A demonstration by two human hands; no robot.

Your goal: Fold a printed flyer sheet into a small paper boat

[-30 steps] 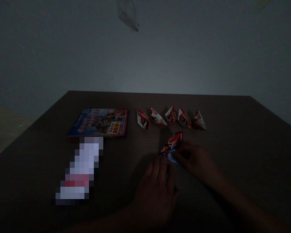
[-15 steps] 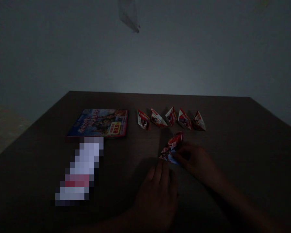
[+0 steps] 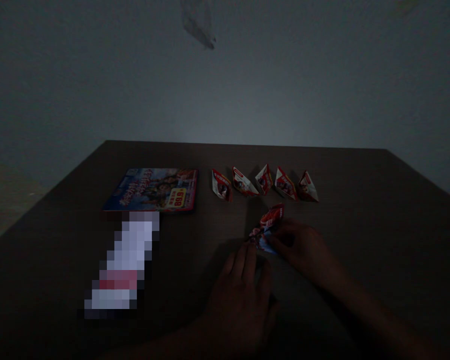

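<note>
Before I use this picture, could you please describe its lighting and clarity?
Head view: light is dim, the wall palest beyond the table; head view: the left hand and right hand look dark; head view: a pixelated patch hides detail.

Dim corner, glossy booklet (image 3: 150, 191) and pixelated pale strip (image 3: 129, 255)
The booklet lies towards the surface's (image 3: 345, 175) far left corner; beyond the far edge, a grey wall (image 3: 303, 75).

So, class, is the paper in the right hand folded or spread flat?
Folded, it seems: the paper shows a red part angled against its blue part; the right hand hides some.
</note>
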